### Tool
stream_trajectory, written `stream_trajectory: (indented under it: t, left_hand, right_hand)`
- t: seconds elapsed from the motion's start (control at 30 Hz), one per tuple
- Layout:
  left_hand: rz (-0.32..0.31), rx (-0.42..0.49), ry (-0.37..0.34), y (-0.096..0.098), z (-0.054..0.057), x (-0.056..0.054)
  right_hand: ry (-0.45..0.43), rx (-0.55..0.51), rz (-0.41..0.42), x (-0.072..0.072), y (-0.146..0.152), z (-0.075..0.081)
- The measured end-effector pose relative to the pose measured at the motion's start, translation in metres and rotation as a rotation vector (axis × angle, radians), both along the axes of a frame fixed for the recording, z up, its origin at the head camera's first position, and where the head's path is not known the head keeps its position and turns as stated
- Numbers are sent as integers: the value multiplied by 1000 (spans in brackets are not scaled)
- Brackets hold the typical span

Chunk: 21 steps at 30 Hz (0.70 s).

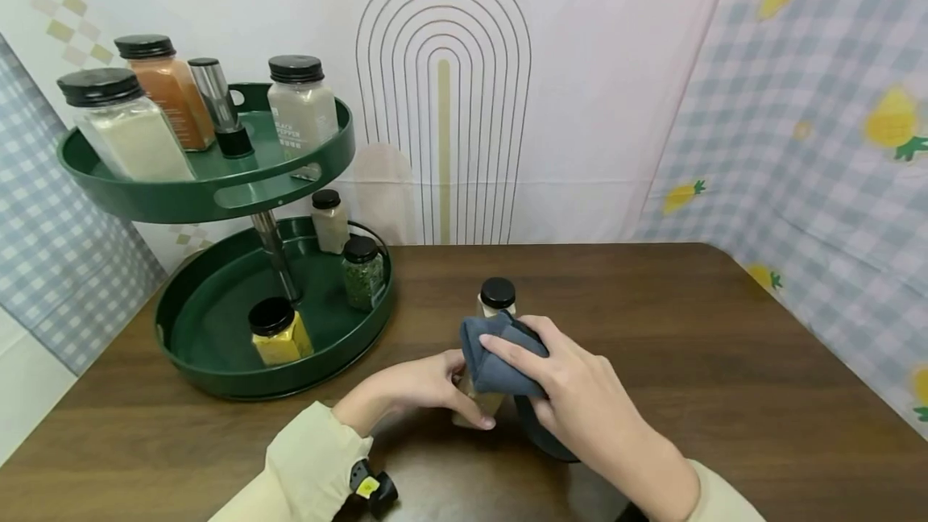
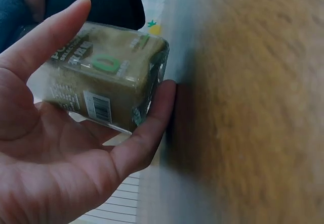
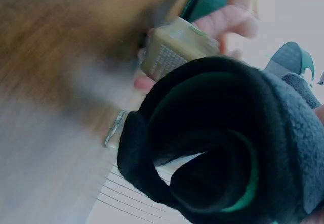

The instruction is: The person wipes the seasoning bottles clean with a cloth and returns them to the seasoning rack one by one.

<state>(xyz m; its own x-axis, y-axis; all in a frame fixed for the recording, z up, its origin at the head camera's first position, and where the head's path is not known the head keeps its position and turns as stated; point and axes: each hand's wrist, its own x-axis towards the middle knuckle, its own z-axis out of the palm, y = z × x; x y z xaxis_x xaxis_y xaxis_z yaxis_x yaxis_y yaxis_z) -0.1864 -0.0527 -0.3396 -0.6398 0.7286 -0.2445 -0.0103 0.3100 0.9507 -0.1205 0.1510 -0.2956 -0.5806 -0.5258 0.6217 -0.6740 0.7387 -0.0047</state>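
My left hand (image 1: 428, 389) grips a square clear spice jar (image 2: 111, 67) of tan powder by its lower part, with fingers and thumb around it. The jar's base and barcode label show in the left wrist view. My right hand (image 1: 573, 385) holds a folded grey-blue cloth (image 1: 500, 357) against the jar's upper part, and the cloth hides its top. A loose dark flap of cloth hangs below the right hand. In the right wrist view the rolled cloth (image 3: 273, 113) covers much of the jar. Just behind the cloth a black lid (image 1: 498, 292) of another jar shows.
At the left stands a green two-tier rack (image 1: 217, 381). Several black-lidded spice jars and a steel grinder (image 1: 217, 103) sit on its upper tier. Its lower tier bears a yellow jar (image 1: 283, 337), a green-herb jar (image 1: 362, 276) and a pale jar (image 1: 331, 228). Printed curtains hang behind the wooden table (image 1: 689, 345).
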Motion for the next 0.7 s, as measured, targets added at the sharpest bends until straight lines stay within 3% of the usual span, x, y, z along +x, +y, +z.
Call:
stream_trajectory:
  t: [0.3, 0.7]
  left_hand:
    - [-29, 36, -70, -1, -1, -3]
    - [-57, 56, -52, -2, -3, -7]
  right_hand:
    - [-67, 35, -60, 1, 3, 4]
    - [-128, 113, -163, -4, 18, 10]
